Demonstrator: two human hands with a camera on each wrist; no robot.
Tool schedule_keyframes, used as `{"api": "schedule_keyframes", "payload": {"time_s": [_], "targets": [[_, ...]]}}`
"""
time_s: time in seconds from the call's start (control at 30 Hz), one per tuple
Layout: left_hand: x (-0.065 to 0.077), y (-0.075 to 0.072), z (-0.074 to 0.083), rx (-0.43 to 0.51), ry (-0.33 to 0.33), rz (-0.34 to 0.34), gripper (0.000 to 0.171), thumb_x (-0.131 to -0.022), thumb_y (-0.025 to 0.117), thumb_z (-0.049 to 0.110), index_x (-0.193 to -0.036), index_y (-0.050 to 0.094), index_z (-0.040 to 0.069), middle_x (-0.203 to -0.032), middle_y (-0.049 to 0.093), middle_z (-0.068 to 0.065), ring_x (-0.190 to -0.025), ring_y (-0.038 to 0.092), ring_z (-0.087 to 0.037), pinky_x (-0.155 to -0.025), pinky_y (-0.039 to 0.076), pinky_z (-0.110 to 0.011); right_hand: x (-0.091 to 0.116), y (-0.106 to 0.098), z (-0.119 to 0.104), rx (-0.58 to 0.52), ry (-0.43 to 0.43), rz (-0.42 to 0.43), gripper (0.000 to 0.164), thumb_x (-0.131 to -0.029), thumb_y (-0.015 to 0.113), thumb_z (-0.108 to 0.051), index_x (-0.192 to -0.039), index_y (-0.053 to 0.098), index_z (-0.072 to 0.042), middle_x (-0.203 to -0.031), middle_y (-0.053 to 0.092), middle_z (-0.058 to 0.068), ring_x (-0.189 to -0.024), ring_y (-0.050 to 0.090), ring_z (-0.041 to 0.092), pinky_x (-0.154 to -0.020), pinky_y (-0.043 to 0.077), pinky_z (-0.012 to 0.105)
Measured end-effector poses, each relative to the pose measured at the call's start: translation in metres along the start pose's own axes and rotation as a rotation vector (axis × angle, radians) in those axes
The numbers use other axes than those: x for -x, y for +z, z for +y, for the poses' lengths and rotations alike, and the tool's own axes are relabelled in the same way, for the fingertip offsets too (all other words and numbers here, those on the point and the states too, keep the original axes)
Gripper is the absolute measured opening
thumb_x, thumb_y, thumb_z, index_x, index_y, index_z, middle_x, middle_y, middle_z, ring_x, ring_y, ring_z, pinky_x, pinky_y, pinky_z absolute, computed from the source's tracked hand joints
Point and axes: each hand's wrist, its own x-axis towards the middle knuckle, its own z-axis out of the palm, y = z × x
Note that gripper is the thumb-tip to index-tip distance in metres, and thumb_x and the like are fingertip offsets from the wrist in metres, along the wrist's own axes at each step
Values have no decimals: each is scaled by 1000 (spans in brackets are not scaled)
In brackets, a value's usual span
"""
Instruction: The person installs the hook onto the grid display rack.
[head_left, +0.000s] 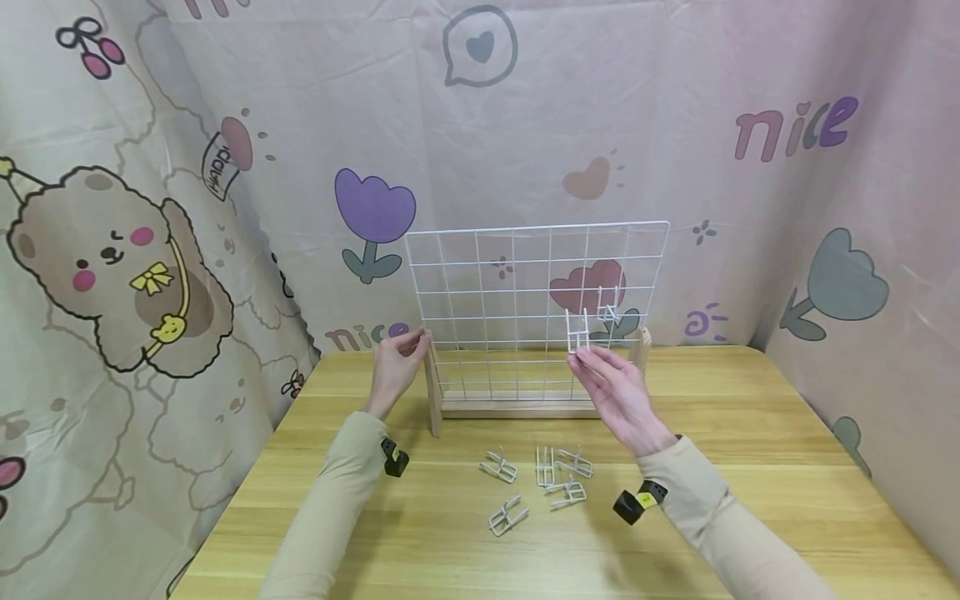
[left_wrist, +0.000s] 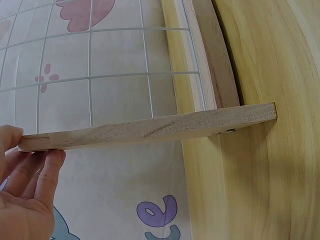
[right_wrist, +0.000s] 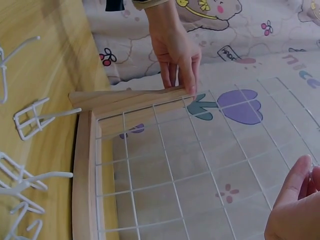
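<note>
A white wire grid panel [head_left: 513,292] stands upright in a wooden stand [head_left: 517,410] on the table. My left hand [head_left: 397,367] pinches the top end of the stand's left wooden side post [left_wrist: 150,127], thumb side on one face and fingers on the other. In front of the grid's right part, my right hand [head_left: 617,392] pinches a white wire hook [head_left: 577,331] at its lower end, prongs pointing up. Whether this hook touches the grid I cannot tell. Another white hook [head_left: 609,305] is on the grid, just above and to the right. The right wrist view shows my right hand [right_wrist: 297,205] with its hook mostly hidden.
Several loose white wire hooks [head_left: 500,467] lie on the wooden table [head_left: 420,533] in front of the stand. Behind the table hangs a printed curtain [head_left: 495,150], which also runs along both sides. Each wrist wears a black strap camera [head_left: 394,457].
</note>
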Motion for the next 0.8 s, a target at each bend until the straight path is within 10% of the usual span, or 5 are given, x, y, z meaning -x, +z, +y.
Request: {"api": "schedule_keyframes", "payload": {"time_s": [0.8], "targets": [[-1, 0, -1, 16, -5, -3, 36, -97, 67, 24, -127, 68, 3, -121, 72, -18, -107, 74, -31, -91, 61, -43, -26, 19, -2, 0, 22, -74, 15, -97, 59, 5, -98, 73, -1, -97, 78, 13, -95, 77, 20, -95, 59, 25]]}}
